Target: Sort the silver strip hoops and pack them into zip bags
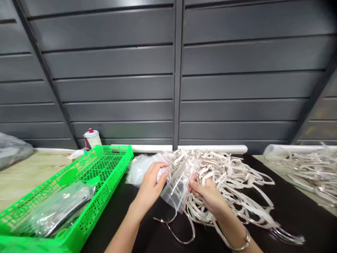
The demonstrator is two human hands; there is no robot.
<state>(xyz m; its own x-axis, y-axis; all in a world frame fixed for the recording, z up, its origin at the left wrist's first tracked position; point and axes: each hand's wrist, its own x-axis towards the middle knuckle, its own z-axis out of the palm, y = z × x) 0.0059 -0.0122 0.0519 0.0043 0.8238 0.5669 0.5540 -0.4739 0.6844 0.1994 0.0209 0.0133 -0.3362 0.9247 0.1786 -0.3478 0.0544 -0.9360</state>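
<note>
Evidently at a bag-handling step, the right hand (pixel 205 194) pinches a clear, red-edged plastic bag (pixel 179 184) over heaped white-and-silver flexible strips (pixel 228 173), while the left hand (pixel 151 182), fingers parted beside it, presumably must steady its free edge.

Slim silvery bangle (pixel 247 239) around right wrist (pixel 233 226)

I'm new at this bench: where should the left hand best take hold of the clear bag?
Pinch the clear bag by its free left edge, the left hand coming from the left. That looks best: the bag is thin and flat, the right hand pinches its red-striped side, and the open left hand is just beside that free edge.
</note>
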